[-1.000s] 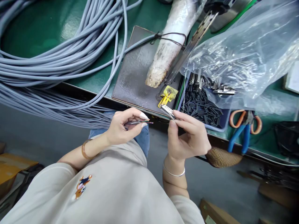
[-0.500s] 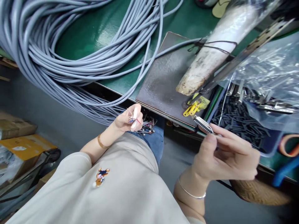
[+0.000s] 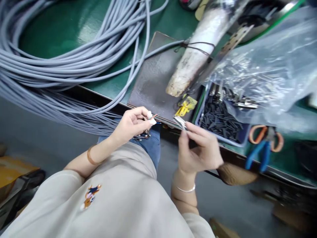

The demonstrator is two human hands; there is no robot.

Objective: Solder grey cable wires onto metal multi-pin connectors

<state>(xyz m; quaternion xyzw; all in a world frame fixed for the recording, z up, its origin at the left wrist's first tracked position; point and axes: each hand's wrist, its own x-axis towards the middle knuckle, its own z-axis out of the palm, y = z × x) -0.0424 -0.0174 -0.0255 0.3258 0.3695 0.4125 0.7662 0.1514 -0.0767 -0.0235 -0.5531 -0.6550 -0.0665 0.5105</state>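
Observation:
My left hand (image 3: 131,124), with white wraps on its thumb and fingertip, pinches thin coloured wires (image 3: 154,116); an orange-red one and a blue one stick out past the fingertips. To its right, my right hand (image 3: 200,148) grips a small silver metal connector (image 3: 180,122) between thumb and fingers, its free end pointing toward the wires. Connector and wires are apart. Both are held just off the table's front edge. Below the left hand, several wire ends (image 3: 143,135) hang over my lap, partly hidden.
Grey cable coils (image 3: 99,71) cover the table's left side. A dark board (image 3: 151,82) carries a wrapped white roll (image 3: 190,62) and a yellow tool (image 3: 184,107). At right are a blue bin (image 3: 241,142) of short black tubes, a clear plastic bag (image 3: 277,62) of metal parts and pliers (image 3: 262,147).
My right hand has brought the connector left, closer to the wires. My left hand has turned so the wire ends point right. The view has shifted right, revealing the whole pliers.

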